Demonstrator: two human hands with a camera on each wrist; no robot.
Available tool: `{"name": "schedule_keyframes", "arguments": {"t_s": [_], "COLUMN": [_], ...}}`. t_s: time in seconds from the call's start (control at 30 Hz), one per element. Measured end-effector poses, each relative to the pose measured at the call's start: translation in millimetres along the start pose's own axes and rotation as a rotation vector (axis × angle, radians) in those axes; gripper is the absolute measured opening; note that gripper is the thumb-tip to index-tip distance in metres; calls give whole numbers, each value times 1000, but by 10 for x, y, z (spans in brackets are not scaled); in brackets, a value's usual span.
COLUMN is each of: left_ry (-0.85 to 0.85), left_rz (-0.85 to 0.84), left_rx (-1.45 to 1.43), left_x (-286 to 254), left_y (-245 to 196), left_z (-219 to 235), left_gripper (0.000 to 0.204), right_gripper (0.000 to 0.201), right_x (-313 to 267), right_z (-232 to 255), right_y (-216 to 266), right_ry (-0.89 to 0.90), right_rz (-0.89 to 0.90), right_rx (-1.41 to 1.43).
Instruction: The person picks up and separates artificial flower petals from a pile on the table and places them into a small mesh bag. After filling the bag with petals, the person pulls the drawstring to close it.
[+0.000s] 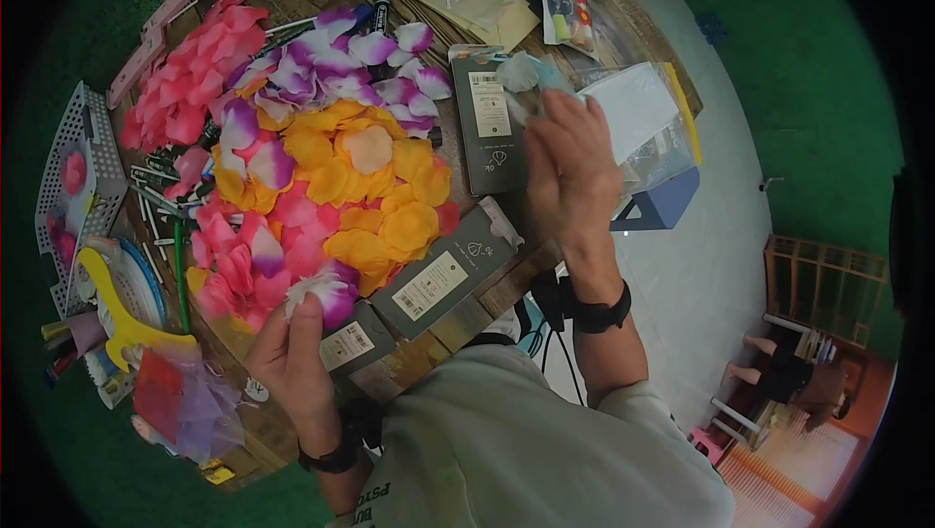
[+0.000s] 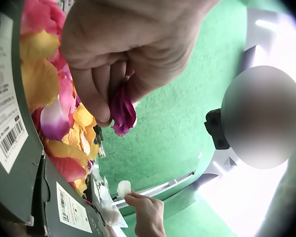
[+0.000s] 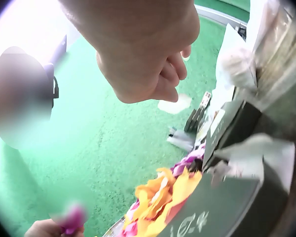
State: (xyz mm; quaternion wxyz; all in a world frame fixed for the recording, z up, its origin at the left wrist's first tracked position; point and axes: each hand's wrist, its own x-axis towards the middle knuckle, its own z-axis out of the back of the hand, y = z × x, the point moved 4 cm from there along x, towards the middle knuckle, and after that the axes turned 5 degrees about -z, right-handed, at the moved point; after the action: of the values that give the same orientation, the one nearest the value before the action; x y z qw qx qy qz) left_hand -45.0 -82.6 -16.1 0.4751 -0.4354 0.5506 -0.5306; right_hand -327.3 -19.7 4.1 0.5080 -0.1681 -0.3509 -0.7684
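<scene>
My left hand (image 1: 290, 364) pinches a small bunch of purple-and-white petals (image 1: 333, 296) at the near edge of a big petal pile. In the left wrist view the purple petals (image 2: 122, 111) stick out below thumb and fingers. My right hand (image 1: 581, 172), raised over the table's right side, pinches a single pale white petal (image 2: 124, 188) at its fingertips. That white petal (image 3: 175, 103) shows below the fingers in the right wrist view. The orange petals (image 1: 390, 226), pink petals (image 1: 200, 75) and other purple-and-white petals (image 1: 321, 65) lie heaped before me.
Dark boxes with white labels (image 1: 443, 275) border the pile on the near and right sides. Pens in plastic bags (image 1: 565, 2) lie at the far edge. A white perforated basket (image 1: 83, 129) and a yellow-handled item (image 1: 112, 309) are at left. Another person (image 1: 813, 382) is farther off.
</scene>
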Motion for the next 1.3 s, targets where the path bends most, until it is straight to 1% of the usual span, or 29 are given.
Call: {"name": "schedule_keyframes", "arguments": {"t_s": [0.07, 0.13, 0.2, 0.23, 0.3, 0.33, 0.4, 0.47, 0.53, 0.57, 0.63, 0.77, 0.87, 0.9, 0.97, 1.0, 1.07, 1.2, 1.3], "left_ry": [21, -5, -7, -4, -17, -24, -11, -14, -10, -26, 5, -27, -12, -9, -10, -12, -18, -25, -24], "left_rz": [8, 2, 6, 11, 17, 24, 34, 41, 13, 18, 43, 38, 51, 50, 48, 43, 41, 29, 18], "left_rx": [-1, 2, 3, 2, 7, 8, 10, 11, 3, 15, 13, 14, -17, -16, -18, -19, -21, -27, -27], "left_x": [14, 18, 18, 17, 20, 22, 29, 44, 52, 55, 57, 62, 59, 60, 60, 59, 46, 44, 46], "left_y": [-1, -16, -22, -24, -26, -24, -27, -12, 12, 11, 10, 8, 44, 34, 22, 18, 18, 1, -5], "left_z": [-23, -46, -41, -37, -39, -41, -44, -41, -12, 13, -8, 8, 54, 50, 58, 67, 90, 105, 106], "left_gripper": [15, 15, 15, 15, 15, 15, 15, 15, 14, 14, 15, 14, 15, 15, 15, 15, 15, 16, 17], "right_gripper": [16, 16, 15, 15, 14, 14, 18, 20, 23, 24, 26, 25, 23, 23, 23, 23, 22, 23, 18], "right_x": [127, 238, 318, 354, 405, 430, 447, 452, 420, 384, 329, 245, 241, 231, 186, 176, 174, 227, 217], "right_z": [-8, -7, -39, -46, -101, -128, -237, -174, -165, -155, -142, -151, -245, -298, -434, -488, -574, -712, -772], "right_y": [-86, -134, -126, -143, -178, -223, -312, -276, -238, -240, -229, -47, 297, 368, 509, 549, 607, 693, 728], "right_ry": [-26, -49, -39, -36, 93, 95, 247, 245, 253, 244, 237, 236, 403, 404, 491, 492, 433, 399, 382], "right_rz": [1, 4, 80, 80, 129, 126, 145, 119, 100, 79, 48, 13, 77, 79, 137, 141, 163, 156, 131], "right_rx": [-32, -64, -64, -58, -12, -11, -240, -250, -241, -194, -125, -19, 170, 171, 193, 194, 111, 47, -31]}}
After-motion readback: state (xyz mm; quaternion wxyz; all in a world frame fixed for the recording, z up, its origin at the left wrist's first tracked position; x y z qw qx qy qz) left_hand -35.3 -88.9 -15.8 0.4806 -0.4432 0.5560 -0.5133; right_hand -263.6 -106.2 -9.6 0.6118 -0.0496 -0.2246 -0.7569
